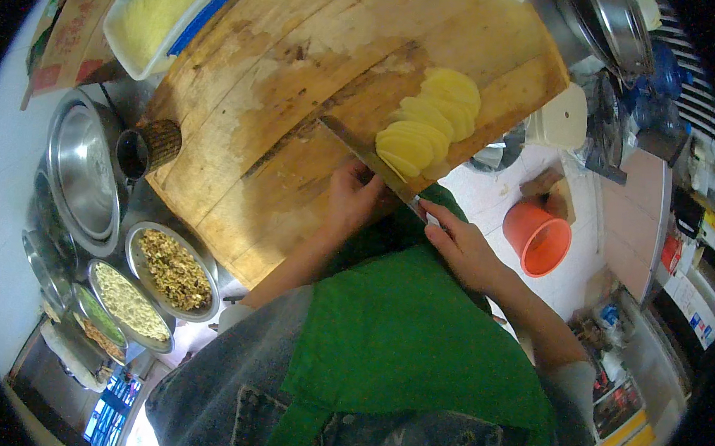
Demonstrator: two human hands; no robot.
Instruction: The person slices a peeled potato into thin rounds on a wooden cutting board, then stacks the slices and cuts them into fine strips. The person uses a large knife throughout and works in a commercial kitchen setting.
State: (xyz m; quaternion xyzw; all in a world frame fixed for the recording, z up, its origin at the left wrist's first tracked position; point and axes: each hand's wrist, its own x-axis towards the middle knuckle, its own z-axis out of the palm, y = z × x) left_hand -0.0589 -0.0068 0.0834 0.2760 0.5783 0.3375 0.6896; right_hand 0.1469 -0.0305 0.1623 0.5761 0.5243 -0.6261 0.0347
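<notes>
My right hand [464,246] is closed around the pale handle of a broad kitchen knife [368,155], whose blade slants up and left over the front edge of a wooden cutting board [266,105]. Just left of the blade, my left hand [353,195] rests at the board with its fingers curled. Whether anything is under or inside those fingers is hidden. On the blade's other side, thin yellow potato slices [430,122] lie overlapped in a slanting row. One slice's edge touches or nearly touches the blade.
A white tub [110,38] of pale yellow shreds stands at the board's upper left. Beside the board's left edge are a dark ribbed container [165,142], metal basins [56,171] and bowls of chopped food [174,269]. An orange bucket [528,232] is on the floor at right.
</notes>
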